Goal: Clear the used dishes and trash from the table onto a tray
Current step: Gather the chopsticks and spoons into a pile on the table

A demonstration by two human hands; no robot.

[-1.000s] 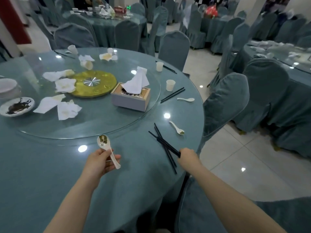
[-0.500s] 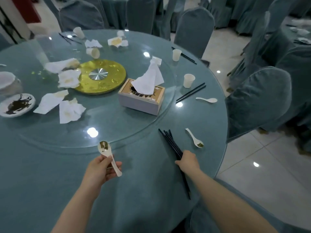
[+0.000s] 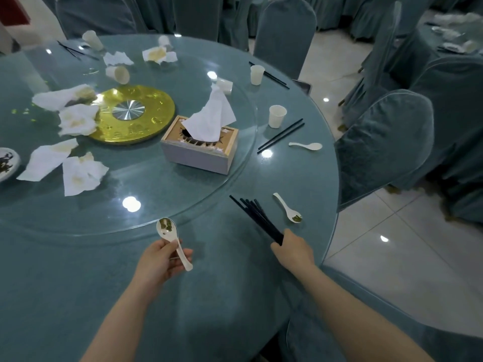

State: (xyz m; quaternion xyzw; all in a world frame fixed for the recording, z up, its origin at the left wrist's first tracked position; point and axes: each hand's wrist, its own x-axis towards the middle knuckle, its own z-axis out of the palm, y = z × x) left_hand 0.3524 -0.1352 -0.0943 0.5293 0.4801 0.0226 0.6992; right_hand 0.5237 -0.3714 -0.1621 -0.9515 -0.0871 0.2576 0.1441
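Observation:
My left hand (image 3: pixel 159 259) holds a soiled white spoon (image 3: pixel 171 239) by its handle above the round teal table (image 3: pixel 78 296). My right hand (image 3: pixel 294 250) grips a bundle of black chopsticks (image 3: pixel 254 216) whose tips point toward the glass turntable (image 3: pixel 156 194). Just right of the chopsticks lies another dirty spoon (image 3: pixel 287 208). Farther off are a clean-looking spoon (image 3: pixel 306 145), a chopstick pair (image 3: pixel 281 135) and two upright paper cups (image 3: pixel 277 116) (image 3: pixel 256 75). Crumpled stained napkins (image 3: pixel 81 173) litter the turntable. No tray is in view.
A tissue box (image 3: pixel 200 150) and a gold centre disc (image 3: pixel 133 112) sit on the turntable, with tipped cups (image 3: pixel 119 73) behind. A dirty plate (image 3: pixel 5 163) is at the left edge. Covered chairs (image 3: pixel 381 145) ring the table; tiled floor lies to the right.
My right hand has gathered the splayed chopsticks into one bundle and closed round them. My view has tilted down and nearer the table. The left hand keeps the spoon.

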